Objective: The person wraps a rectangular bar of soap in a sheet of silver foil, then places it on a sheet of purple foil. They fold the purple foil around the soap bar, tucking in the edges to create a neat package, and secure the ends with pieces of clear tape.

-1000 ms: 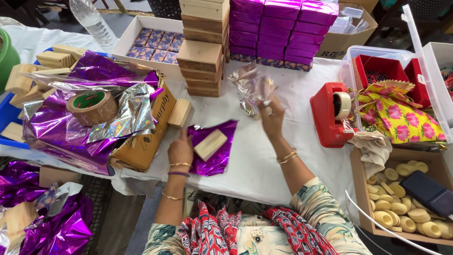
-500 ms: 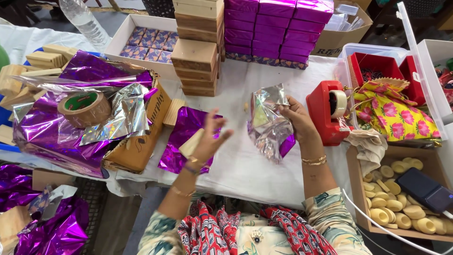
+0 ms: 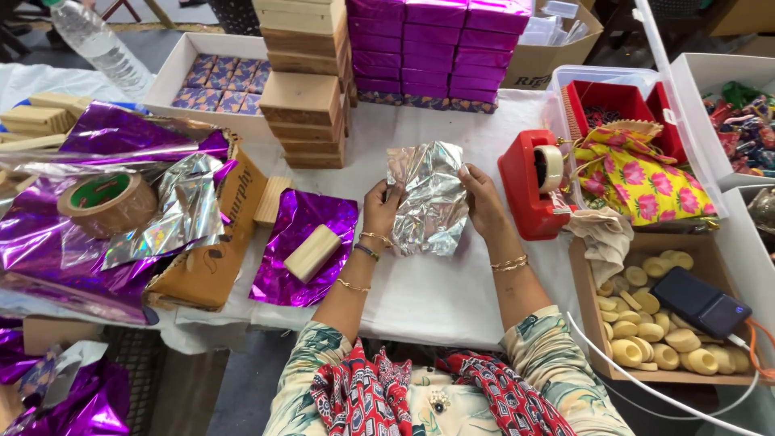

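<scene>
A crinkled silver foil sheet (image 3: 428,198) is stretched between both hands above the white table. My left hand (image 3: 381,208) grips its left edge and my right hand (image 3: 483,200) grips its right edge. To the left, a small wooden block (image 3: 312,252) lies on a flat purple foil sheet (image 3: 299,222). Nothing touches that block.
A red tape dispenser (image 3: 526,186) stands right of my right hand. Stacked wooden blocks (image 3: 303,105) and purple wrapped boxes (image 3: 440,48) sit behind. A brown tape roll (image 3: 105,202) rests on loose foil at left. A cardboard box (image 3: 585,299) of pale round pieces and a dark power bank (image 3: 701,303) sits at right.
My right hand brought the silver foil in from the back. My left hand left the wooden block and took the foil's left edge, so both hands now hold it spread.
</scene>
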